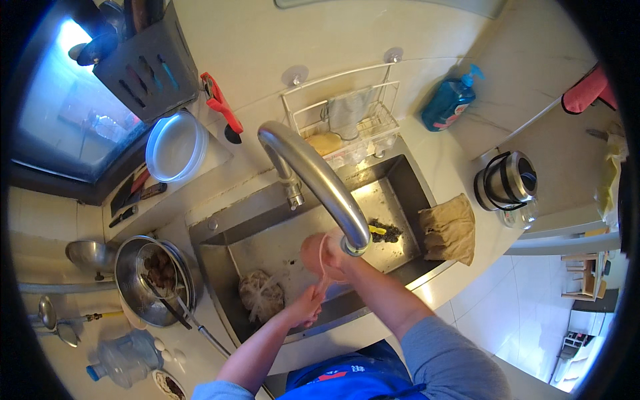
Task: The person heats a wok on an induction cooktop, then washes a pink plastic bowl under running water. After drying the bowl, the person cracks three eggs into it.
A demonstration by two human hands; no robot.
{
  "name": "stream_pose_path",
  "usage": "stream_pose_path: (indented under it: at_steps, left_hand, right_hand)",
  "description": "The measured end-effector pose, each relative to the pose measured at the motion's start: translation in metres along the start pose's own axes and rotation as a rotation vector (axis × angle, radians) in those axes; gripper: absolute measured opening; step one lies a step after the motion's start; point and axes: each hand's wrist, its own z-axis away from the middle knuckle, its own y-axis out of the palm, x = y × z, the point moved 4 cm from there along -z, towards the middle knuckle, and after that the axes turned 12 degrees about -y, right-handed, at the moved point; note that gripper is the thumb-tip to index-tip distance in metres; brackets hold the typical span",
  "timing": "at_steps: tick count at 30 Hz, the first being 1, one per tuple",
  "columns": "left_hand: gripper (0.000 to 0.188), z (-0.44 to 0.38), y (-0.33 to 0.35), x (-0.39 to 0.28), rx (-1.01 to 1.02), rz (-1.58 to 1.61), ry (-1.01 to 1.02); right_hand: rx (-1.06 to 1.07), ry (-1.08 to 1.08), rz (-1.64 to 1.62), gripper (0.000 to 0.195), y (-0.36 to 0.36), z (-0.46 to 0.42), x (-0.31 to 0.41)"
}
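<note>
My left hand (pixel 305 306) grips the handle of a translucent pink plastic dipper (pixel 314 249) above the steel sink basin (pixel 257 250). My right hand (pixel 336 256) is at the dipper's bowl, apparently inside it; its fingers are blurred and hard to make out. The curved tap (pixel 320 175) arches above, its end partly covering the right hand. A knotted clear plastic bag (pixel 261 295) with brownish contents lies in the sink's left corner. Dark wet scraps (pixel 389 234) with a small yellow piece lie on the basin floor to the right.
A tan cloth (pixel 448 229) drapes over the sink's right rim. Behind the sink hang a white wire rack (pixel 345 120) and, farther right, a blue soap bottle (pixel 448 104) stands. At left are a steel colander (pixel 132 280) with a strainer, tongs and a large water bottle (pixel 127 356).
</note>
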Motion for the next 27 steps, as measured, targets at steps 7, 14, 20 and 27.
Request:
stream_pose_path:
  at_steps: [7,14,20,27]
  left_hand:
    - [0.018,0.005,-0.013,-0.004,-0.041,-0.071,-0.025]
    - [0.021,-0.01,-0.006,0.009,-0.057,-0.023,0.032]
    - [0.023,-0.031,-0.012,0.02,-0.207,-0.03,0.077]
    - [0.022,-0.039,-0.059,0.006,-0.615,-0.833,0.281]
  right_hand:
    - [-0.1,-0.189,0.298,0.037,-0.015,0.02,0.06]
    - [0.272,-0.029,1.03,0.035,0.03,0.084,0.105]
    - [-0.409,-0.436,0.562,0.021,0.051,0.088,0.07]
    - [-0.685,-0.139,0.866,0.019,-0.027,0.163,0.112]
